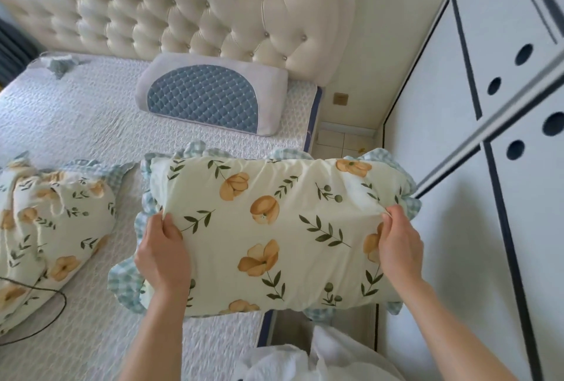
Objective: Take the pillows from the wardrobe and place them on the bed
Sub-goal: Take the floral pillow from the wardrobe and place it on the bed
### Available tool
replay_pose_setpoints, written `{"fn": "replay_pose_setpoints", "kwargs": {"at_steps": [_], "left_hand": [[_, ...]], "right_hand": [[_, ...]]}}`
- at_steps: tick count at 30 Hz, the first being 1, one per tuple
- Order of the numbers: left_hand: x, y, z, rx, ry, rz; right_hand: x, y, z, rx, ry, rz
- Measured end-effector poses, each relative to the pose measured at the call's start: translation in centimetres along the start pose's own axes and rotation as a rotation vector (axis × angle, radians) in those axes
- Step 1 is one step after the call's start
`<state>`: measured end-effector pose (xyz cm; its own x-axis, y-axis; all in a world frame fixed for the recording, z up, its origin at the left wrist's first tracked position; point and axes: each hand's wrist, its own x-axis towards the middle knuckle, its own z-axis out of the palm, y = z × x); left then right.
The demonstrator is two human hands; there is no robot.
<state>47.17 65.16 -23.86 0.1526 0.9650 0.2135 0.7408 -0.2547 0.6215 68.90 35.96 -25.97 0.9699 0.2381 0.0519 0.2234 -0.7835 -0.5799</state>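
Bedroom surroundings frame the scene: a white quilted bed (76,124) with a cream tufted headboard (171,11) and, along the right, a white wardrobe (503,105) with dark trim and round holes in its doors.

Both hands hold a floral pillow (268,228), cream with orange flowers, green sprigs and a blue gingham ruffle. It hangs over the bed's right edge, its right part out over the gap between bed and wardrobe; whether its underside touches the mattress cannot be told. The left hand (163,255) has its grip closed on the pillow's left edge, thumb on top pinching the cover. The right hand (399,246) has its grip closed on the right edge, fingers bunching the fabric.

Beyond the grip, against the headboard, lies a white pillow with a blue quilted panel (210,96). Left of the left-hand grip, a second floral pillow (52,228) rests on the bed, apart from the held one. A thin dark cable (45,289) loops across it. Below the grip, white fabric (305,362) shows at the frame's bottom.
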Motion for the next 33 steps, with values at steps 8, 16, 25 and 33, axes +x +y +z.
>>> {"fn": "replay_pose_setpoints", "kwargs": {"at_steps": [8, 16, 25, 33], "left_hand": [[5.4, 6.4, 8.1, 0.037, 0.025, -0.071], [14.5, 10.0, 15.7, 0.084, 0.034, -0.140], [26.5, 13.6, 22.2, 0.098, 0.041, -0.176], [34.8, 15.1, 25.8, 0.097, 0.023, -0.296]], "right_hand": [[14.2, -1.6, 1.5, 0.006, -0.036, -0.046], [26.3, -5.8, 6.5, -0.031, -0.099, -0.103], [37.8, -12.2, 12.1, -0.032, -0.160, -0.137], [45.2, -16.2, 16.8, -0.015, -0.331, -0.209]]}}
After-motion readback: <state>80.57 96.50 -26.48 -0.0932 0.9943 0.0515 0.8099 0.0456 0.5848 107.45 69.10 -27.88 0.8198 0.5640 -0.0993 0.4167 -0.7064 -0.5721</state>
